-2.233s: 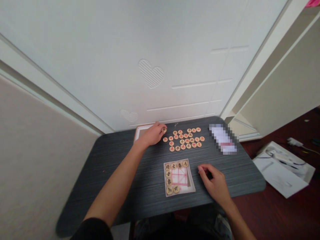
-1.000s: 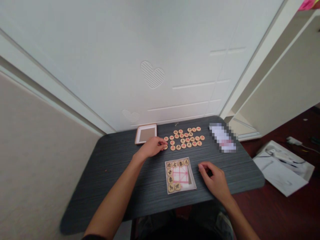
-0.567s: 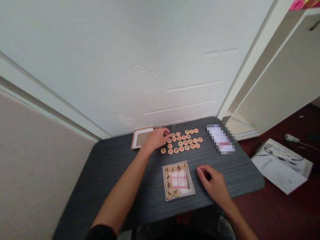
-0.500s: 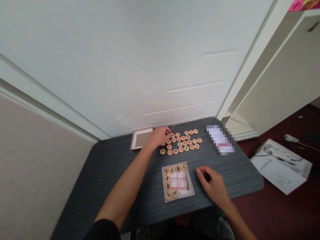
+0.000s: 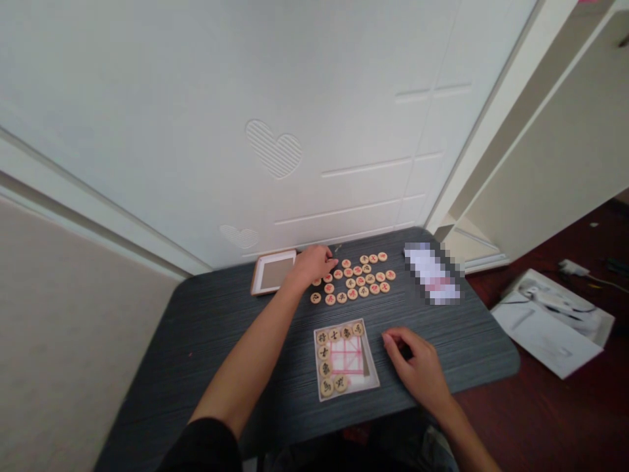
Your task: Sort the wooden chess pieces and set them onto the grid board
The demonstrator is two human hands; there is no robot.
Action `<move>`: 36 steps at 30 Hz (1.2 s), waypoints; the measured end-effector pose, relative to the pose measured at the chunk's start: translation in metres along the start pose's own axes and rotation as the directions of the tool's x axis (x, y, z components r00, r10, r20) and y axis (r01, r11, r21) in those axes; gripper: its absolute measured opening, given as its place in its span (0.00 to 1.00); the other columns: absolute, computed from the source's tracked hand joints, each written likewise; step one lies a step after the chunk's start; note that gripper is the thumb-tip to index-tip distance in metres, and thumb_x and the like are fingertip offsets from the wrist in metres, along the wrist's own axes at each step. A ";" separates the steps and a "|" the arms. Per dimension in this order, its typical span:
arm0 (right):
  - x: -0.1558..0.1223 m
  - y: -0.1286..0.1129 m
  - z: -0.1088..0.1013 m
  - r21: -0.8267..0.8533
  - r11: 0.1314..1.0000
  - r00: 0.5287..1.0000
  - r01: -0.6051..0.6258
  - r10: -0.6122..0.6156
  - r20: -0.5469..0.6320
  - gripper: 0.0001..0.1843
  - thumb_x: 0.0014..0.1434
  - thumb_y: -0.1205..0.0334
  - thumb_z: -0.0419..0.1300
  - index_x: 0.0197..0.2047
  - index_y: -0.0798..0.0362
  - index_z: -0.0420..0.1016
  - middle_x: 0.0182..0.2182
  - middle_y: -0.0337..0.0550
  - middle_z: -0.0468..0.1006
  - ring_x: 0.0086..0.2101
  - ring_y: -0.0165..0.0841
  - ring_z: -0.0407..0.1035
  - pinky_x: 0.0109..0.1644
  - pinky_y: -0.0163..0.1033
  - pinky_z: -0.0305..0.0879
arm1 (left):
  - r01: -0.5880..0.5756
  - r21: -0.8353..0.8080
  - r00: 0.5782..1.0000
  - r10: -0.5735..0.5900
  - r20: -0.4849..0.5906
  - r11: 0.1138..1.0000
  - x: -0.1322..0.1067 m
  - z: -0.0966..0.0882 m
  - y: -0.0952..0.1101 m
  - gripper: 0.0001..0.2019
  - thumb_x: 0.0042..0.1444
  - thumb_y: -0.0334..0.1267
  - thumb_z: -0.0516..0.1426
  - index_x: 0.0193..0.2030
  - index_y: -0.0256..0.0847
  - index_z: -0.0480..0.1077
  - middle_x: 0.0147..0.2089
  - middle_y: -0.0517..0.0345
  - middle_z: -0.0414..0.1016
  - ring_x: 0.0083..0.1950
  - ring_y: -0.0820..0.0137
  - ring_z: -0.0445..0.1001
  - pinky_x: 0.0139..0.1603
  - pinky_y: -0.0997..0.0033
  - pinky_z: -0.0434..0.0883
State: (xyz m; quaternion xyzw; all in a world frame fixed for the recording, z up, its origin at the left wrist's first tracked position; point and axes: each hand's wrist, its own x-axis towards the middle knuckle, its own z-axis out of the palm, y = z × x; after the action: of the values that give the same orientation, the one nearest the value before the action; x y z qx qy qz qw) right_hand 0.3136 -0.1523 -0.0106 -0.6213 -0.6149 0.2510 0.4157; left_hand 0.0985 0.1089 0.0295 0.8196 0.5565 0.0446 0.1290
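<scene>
My left hand (image 5: pixel 312 267) reaches over the upper left edge of a cluster of round wooden xiangqi pieces (image 5: pixel 356 280) with red characters. Its fingertips are at the pieces, and I cannot tell whether they hold one. Nearer me lies a small square board (image 5: pixel 346 359) with a pink grid, with black-character pieces (image 5: pixel 327 368) set along its top, left and bottom. My right hand (image 5: pixel 417 366) rests curled on the table just right of that board, holding nothing visible.
Both stand on a dark grey wood-grain table (image 5: pixel 236 341). A small white-framed tray (image 5: pixel 272 272) lies left of the cluster, and a pixelated white item (image 5: pixel 432 272) lies to its right. Papers (image 5: pixel 548 321) lie on the dark red floor. A white door stands behind the table.
My left hand has moved from the lower left of the piece cluster up to its upper left edge. The right hand stays curled beside the board, and the view has drifted slightly.
</scene>
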 end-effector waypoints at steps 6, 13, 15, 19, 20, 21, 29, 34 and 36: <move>0.000 0.000 0.000 -0.019 1.000 1.000 0.002 -0.002 -0.001 0.12 0.68 0.54 0.56 0.40 0.48 0.79 0.34 0.42 0.83 0.35 0.37 0.77 0.40 0.37 0.71 | -0.014 -0.007 0.999 0.013 -0.052 1.000 0.000 0.001 0.003 0.08 0.56 0.43 0.63 0.40 0.43 0.79 0.40 0.50 0.83 0.46 0.58 0.79 0.48 0.64 0.73; -0.002 0.002 -0.001 -0.025 1.000 1.000 -0.010 0.010 0.024 0.13 0.68 0.53 0.56 0.41 0.50 0.79 0.35 0.42 0.83 0.35 0.36 0.77 0.42 0.37 0.71 | -0.111 -0.126 0.989 0.097 -0.114 0.986 -0.017 -0.020 0.005 0.08 0.59 0.34 0.60 0.44 0.40 0.77 0.44 0.53 0.82 0.45 0.65 0.79 0.49 0.68 0.74; -0.002 0.003 -0.001 -0.035 0.999 1.000 -0.007 0.008 0.022 0.13 0.68 0.53 0.56 0.42 0.50 0.79 0.35 0.42 0.83 0.35 0.36 0.77 0.42 0.38 0.71 | -0.166 -0.254 0.978 0.126 -0.169 0.953 -0.030 -0.028 0.008 0.08 0.61 0.36 0.60 0.46 0.40 0.76 0.46 0.53 0.82 0.44 0.67 0.79 0.48 0.68 0.75; -0.002 0.003 -0.002 -0.019 1.000 1.000 -0.012 0.012 0.019 0.14 0.67 0.52 0.56 0.41 0.50 0.79 0.35 0.43 0.83 0.35 0.37 0.77 0.41 0.39 0.71 | -0.261 -0.554 0.959 0.145 -0.244 0.791 -0.078 -0.036 0.025 0.09 0.63 0.41 0.60 0.46 0.40 0.75 0.43 0.55 0.82 0.41 0.69 0.80 0.45 0.68 0.76; -0.003 0.002 -0.003 -0.008 1.000 1.000 -0.022 0.022 0.014 0.14 0.67 0.52 0.56 0.42 0.50 0.79 0.35 0.43 0.83 0.35 0.37 0.77 0.42 0.39 0.71 | -0.277 -0.596 0.958 0.172 -0.228 0.753 -0.094 -0.035 0.030 0.10 0.63 0.42 0.60 0.46 0.40 0.75 0.43 0.56 0.81 0.41 0.69 0.80 0.44 0.69 0.76; -0.003 0.001 -0.003 0.005 0.999 0.999 -0.035 0.035 0.007 0.14 0.67 0.52 0.57 0.42 0.50 0.79 0.35 0.43 0.83 0.36 0.37 0.77 0.43 0.39 0.70 | -0.287 -0.631 0.958 0.198 -0.209 0.721 -0.109 -0.033 0.035 0.10 0.63 0.43 0.61 0.46 0.41 0.75 0.43 0.56 0.81 0.41 0.70 0.79 0.44 0.69 0.76; -0.007 -0.035 0.009 0.225 0.970 0.993 -0.097 0.078 0.092 0.15 0.66 0.50 0.59 0.49 0.50 0.76 0.40 0.45 0.82 0.41 0.37 0.76 0.48 0.40 0.71 | -0.233 -0.727 0.964 0.250 -0.088 0.645 -0.187 -0.001 0.056 0.06 0.62 0.40 0.61 0.42 0.41 0.78 0.42 0.57 0.82 0.41 0.70 0.79 0.47 0.72 0.75; -0.002 -0.050 0.024 0.265 0.960 0.984 -0.093 0.047 0.173 0.15 0.65 0.50 0.61 0.49 0.51 0.75 0.36 0.43 0.80 0.36 0.36 0.75 0.43 0.40 0.71 | -0.186 -0.757 0.978 0.192 -0.082 0.626 -0.200 0.008 0.057 0.06 0.64 0.38 0.59 0.43 0.43 0.78 0.44 0.58 0.82 0.44 0.69 0.80 0.48 0.72 0.75; -0.001 -0.051 0.027 0.277 0.956 0.982 -0.100 0.051 0.180 0.15 0.64 0.50 0.62 0.49 0.51 0.75 0.35 0.43 0.79 0.36 0.36 0.74 0.42 0.39 0.71 | -0.183 -0.761 0.981 0.165 -0.100 0.623 -0.204 0.008 0.058 0.06 0.64 0.38 0.59 0.44 0.42 0.78 0.44 0.58 0.82 0.44 0.69 0.80 0.47 0.73 0.75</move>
State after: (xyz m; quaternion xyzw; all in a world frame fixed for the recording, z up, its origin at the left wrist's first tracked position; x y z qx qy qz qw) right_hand 0.2624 -0.1531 0.0169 -0.5542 -0.5815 0.4051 0.4366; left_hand 0.0754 -0.1004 0.0511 0.7370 0.4045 0.2965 0.4532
